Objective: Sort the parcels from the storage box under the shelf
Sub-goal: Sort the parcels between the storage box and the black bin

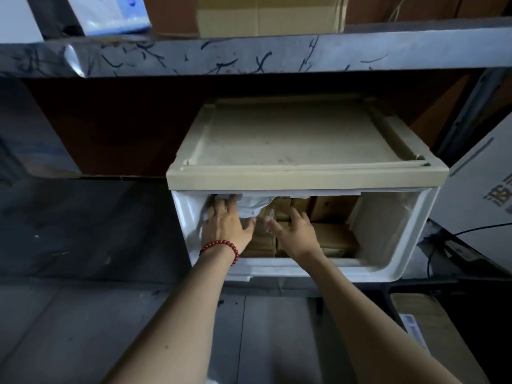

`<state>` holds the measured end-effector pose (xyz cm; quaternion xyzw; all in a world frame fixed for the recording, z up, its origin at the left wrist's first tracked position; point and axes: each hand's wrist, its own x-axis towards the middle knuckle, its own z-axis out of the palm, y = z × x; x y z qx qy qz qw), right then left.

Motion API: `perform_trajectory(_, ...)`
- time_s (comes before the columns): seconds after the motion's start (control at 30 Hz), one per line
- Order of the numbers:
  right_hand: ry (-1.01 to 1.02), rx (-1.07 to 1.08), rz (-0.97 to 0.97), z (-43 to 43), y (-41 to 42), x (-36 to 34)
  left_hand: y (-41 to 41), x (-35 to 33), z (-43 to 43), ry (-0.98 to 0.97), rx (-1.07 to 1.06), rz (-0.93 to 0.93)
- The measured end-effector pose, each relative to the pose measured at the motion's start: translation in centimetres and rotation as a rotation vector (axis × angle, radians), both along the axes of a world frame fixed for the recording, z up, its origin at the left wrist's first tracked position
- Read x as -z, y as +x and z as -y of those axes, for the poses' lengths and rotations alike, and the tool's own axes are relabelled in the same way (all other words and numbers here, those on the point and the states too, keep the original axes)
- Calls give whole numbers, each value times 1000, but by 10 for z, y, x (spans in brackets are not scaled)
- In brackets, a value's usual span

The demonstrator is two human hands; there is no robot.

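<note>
Forearms [177, 314] reach forward into the box [401, 245]. Left grip [227, 225], bracelet [221, 248] at its wrist, lies with fingers spread on a white bag [250, 207]. Right grip [295, 231], fingers apart, is over brown cartons [336, 239]; contact unclear. Around them the box lies long axis left-right, its open front facing the camera, under the shelf [249, 56].

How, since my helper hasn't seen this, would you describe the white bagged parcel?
Under the metal shelf sits a beige-lidded white storage box. At its left end, under the left hand, lies the white bagged parcel. It alone is crumpled plastic among brown cartons.
</note>
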<state>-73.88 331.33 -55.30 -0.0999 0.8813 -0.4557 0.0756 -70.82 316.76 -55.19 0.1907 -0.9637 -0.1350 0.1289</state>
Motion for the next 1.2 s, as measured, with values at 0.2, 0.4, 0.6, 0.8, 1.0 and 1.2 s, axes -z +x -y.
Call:
perform_trajectory(0.2, -236, 114, 26, 35, -8, 6, -12, 11, 23, -93, 104, -14)
perform_trajectory(0.4, -467, 226, 162, 43, -24, 12, -19, 15, 31, -21, 170, 43)
perform_trajectory(0.6, -615, 216, 259, 32, -32, 17, -20, 12, 23, 100, 127, 64)
perform_trajectory(0.8, -811, 209, 383, 27, -28, 12, -19, 5, 17, 117, 94, 69)
perform_trajectory(1.0, -721, 254, 495, 19, -18, 13, -15, -11, 7, 254, -35, 16)
perform_trajectory(1.2, -751, 292, 569, 9, -5, 5, -5, -20, 4, 533, -48, 11)
